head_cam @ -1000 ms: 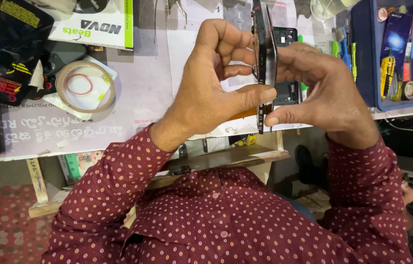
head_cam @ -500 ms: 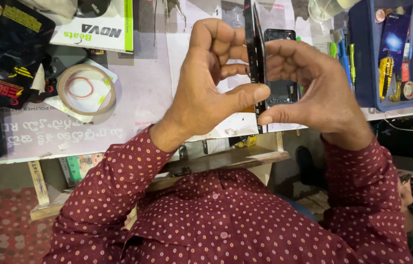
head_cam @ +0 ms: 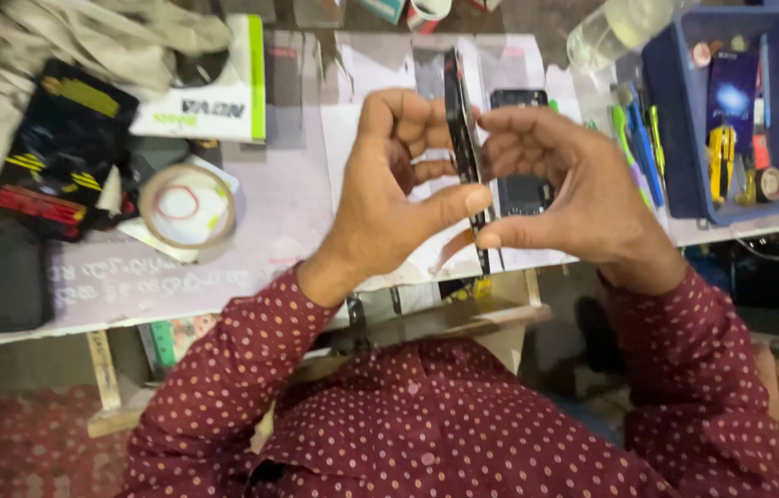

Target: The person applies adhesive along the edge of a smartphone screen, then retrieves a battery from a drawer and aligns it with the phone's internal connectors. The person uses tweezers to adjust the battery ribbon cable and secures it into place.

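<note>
**Both hands pinch a phone edge-on above the tabletop**

Nearest the camera is the person's maroon dotted shirt [head_cam: 426, 415], its sleeves running up to the two hands. The left hand [head_cam: 389, 189] is closed on a thin dark phone [head_cam: 460, 138], thumb pressed to the phone's lower end and fingers curled over its upper part. The right hand [head_cam: 574, 194] grips the same phone from the other side, thumb meeting the lower end and fingers hooked on the upper edge. The phone is held upright and seen edge-on, raised between the hands above the tabletop [head_cam: 288, 212].

Directly behind the phone, partly hidden by the right hand, a second dark phone body [head_cam: 520, 189] lies flat on the tabletop. Left of the phone, well apart, sits a roll of clear tape [head_cam: 187, 205] with a red band inside it. Beyond the tape lies a white and green box [head_cam: 214, 97], with a black pouch [head_cam: 62, 148] beside it. Right of the phone, past the right hand, a blue tray [head_cam: 675, 120] holds small tools, and more tools [head_cam: 634, 129] lie just outside its wall. A clear bottle [head_cam: 615, 28] lies at the far edge.
</note>
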